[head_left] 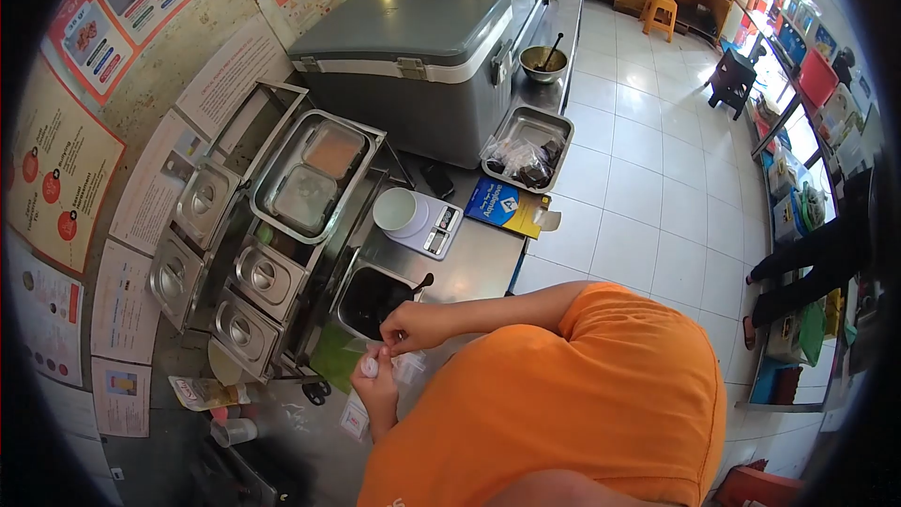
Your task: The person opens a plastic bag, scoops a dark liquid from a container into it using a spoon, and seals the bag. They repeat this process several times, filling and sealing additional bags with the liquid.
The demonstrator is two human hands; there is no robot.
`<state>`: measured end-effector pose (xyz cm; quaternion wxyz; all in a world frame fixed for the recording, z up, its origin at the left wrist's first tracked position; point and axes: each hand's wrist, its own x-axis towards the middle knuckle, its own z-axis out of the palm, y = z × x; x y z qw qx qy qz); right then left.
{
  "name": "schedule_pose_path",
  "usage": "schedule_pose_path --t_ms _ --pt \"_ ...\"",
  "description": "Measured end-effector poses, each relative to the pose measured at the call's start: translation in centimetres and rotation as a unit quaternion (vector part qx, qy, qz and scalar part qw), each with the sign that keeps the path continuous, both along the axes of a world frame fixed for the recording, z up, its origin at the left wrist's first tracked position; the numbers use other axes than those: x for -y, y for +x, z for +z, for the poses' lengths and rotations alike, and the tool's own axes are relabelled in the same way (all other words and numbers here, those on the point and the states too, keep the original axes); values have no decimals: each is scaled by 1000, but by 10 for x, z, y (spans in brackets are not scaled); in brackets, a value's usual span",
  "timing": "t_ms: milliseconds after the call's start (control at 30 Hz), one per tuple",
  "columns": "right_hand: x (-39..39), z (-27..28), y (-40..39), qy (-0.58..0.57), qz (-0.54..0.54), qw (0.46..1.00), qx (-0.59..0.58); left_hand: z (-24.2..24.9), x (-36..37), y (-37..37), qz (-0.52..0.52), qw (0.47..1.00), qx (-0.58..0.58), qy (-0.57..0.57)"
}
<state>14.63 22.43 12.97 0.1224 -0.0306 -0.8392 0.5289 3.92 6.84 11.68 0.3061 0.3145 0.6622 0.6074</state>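
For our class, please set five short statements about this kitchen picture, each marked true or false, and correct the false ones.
1. The left hand holds a small white object. True.
2. The right hand is stretched far from the left. False: the right hand is right beside the left.
3. A white bowl sits on the scale. True.
4. The big cooler is wide open. False: the cooler has its grey lid down.
5. The stool near the far shelves is blue. False: the stool is orange.
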Motion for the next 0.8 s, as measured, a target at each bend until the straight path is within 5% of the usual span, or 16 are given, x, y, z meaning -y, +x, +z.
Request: schedule_pose_path --t_ms 100,233,300,467,567,633,767,800 --pt "-3 10 6 -163 41 979 118 7 3 2 -7 999 -24 -38" --pt "6 1 2 -166 56 968 179 -15 3 -8 -35 982 -180 -49" --pt "13 -9 -2 137 -11 988 64 -6 -1 -8 -96 884 -451 -77" --pt "7 -3 -3 177 -135 972 74 4 -3 -4 1 873 -477 -100" --pt "11 -4 -3 140 -122 982 -32 6 -3 -1 3 884 -450 -129" --pt "6 -16 -7 137 20 985 -103 8 -4 0 8 900 -419 -123" --pt "2 -42 -19 143 40 981 -126 10 1 0 -22 906 -418 -64" --pt "-1 -27 -13 146 30 988 -43 9 3 1 -37 913 -403 -48"
